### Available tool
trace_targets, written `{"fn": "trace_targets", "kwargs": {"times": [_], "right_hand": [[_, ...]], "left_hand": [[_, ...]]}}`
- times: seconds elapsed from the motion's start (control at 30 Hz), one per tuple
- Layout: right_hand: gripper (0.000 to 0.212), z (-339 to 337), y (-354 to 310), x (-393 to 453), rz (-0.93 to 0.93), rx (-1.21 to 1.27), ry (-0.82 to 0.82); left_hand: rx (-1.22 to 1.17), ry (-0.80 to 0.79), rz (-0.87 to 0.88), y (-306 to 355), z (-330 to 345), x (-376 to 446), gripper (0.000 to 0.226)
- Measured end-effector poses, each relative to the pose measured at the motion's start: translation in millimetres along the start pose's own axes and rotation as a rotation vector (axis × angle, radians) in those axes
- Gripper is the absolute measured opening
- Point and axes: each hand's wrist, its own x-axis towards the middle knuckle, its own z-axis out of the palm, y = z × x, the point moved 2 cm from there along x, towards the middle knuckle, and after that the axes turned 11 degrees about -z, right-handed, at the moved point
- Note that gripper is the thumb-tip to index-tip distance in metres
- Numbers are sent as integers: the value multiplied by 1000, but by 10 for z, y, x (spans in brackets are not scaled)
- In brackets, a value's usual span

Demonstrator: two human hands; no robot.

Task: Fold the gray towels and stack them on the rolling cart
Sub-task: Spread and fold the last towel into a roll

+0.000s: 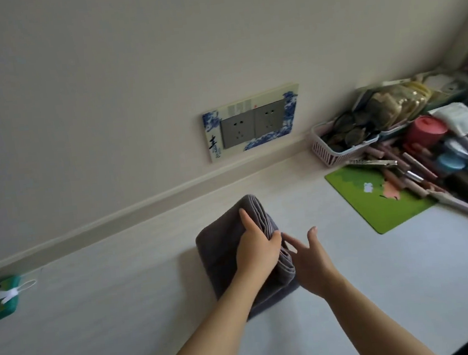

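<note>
Left hand (256, 246) was laid on top of the folded gray towel (220, 254), its thumb stretched along the upper surface and its fingers curled over the right-hand edge, so that the stacked layers were gripped there. Right hand (312, 264) was held just beside that same edge, fingers spread and straight, nothing grasped; whether its fingertips touched the cloth could not be told. The towel was seen as a thick, soft, roughly square bundle of dark gray terry, its ribbed folds exposed along the far right side, resting on the smooth pale worktop (97, 321) near the back wall. A double socket plate (253, 121) in matte gray, framed by a glossy blue-and-white patterned surround, was fixed to the wall above. To the right, a flat green mat (374, 203) with rounded corners was laid on the worktop, and beyond it a pink slotted plastic basket (331, 154) and a round red lidded container (424, 131) were crowded among blurred clutter.
</note>
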Motion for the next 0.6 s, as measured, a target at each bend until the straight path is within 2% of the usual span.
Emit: {"fn": "trace_targets", "kwargs": {"times": [0.07, 0.1, 0.23, 0.27, 0.3, 0.4, 0.43, 0.47, 0.5, 0.6], "right_hand": [[77, -58, -101, 18, -4, -68, 5], [74, -112, -148, 33, -21, -180, 28], [62, -141, -216, 103, -198, -871, -22], [61, -121, -180, 119, -209, -1004, -35], [55, -120, -144, 154, -213, -1123, -41], [34, -122, -51, 196, -266, -1282, -45], [30, -145, -40, 193, -287, -1284, -34], [29, -162, -36, 188, -313, -1285, -33], [31, -163, -26, 194, -345, -1297, -48], [58, -111, 45, 213, -472, -1439, -85]], "left_hand": [[-58, -107, -24, -55, 228, 138, 89], [-105, -169, -47, -80, 324, 195, 86], [-328, -268, -25, -227, 389, 355, 61], [-343, -225, 32, -267, 330, 338, 50], [-297, -86, 124, -290, 246, 324, 40], [39, 534, 399, -477, 15, 314, 41], [194, 640, 413, -567, 9, 343, 44], [345, 651, 382, -642, 38, 375, 48], [478, 594, 327, -723, 98, 412, 53], [652, 449, 246, -879, 298, 477, 65]]}}
